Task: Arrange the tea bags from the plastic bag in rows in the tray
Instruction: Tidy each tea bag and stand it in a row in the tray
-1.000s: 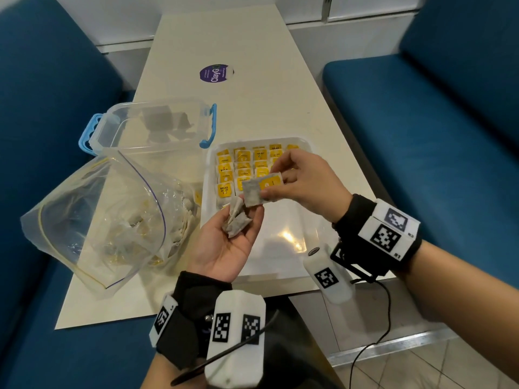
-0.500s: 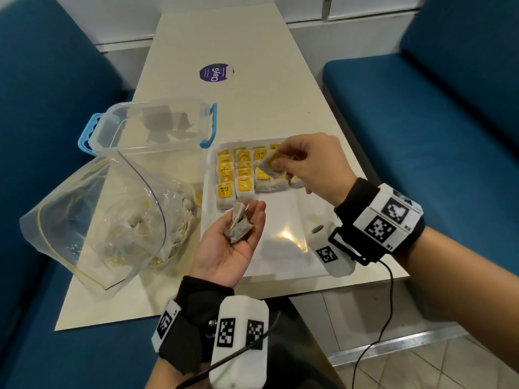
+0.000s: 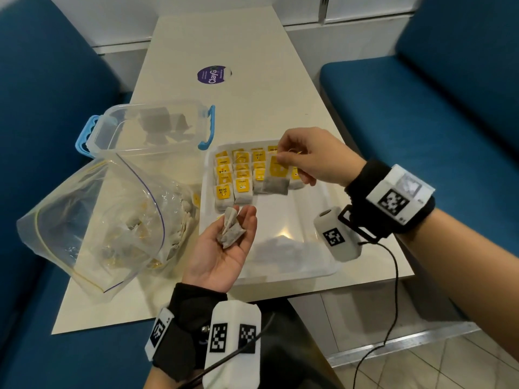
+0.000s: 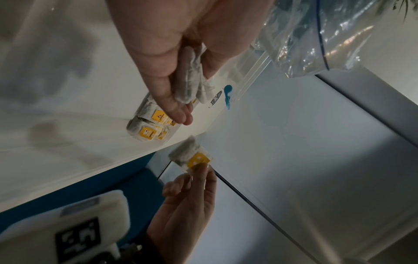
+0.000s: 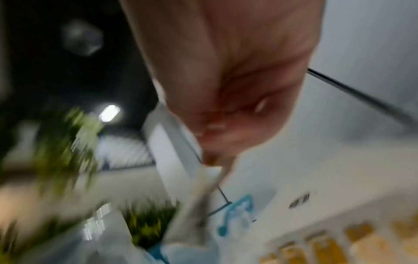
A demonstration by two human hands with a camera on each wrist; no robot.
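Observation:
A white tray [image 3: 283,265] holds several tea bags with yellow tags [image 3: 241,175] in rows at its far end. My right hand [image 3: 282,158] pinches one tea bag [image 3: 276,186] by its top; it hangs upright at the near end of the rows, right of the middle. The left wrist view shows that tea bag [image 4: 192,158] in the right hand's fingertips [image 4: 201,169]. My left hand [image 3: 224,248] lies palm up over the tray's left edge, with a few crumpled tea bags [image 3: 230,233] resting on its loosely cupped fingers. The right wrist view is blurred.
A clear plastic bag [image 3: 98,220] with more tea bags lies open on the table left of the tray. Behind it stands a clear container with blue handles [image 3: 148,127]. Blue benches flank the table. A purple sticker [image 3: 213,74] sits farther back.
My right hand took one tea bag from the left hand, carried it over the tray and turned it upright at the rows. The left hand has hardly moved.

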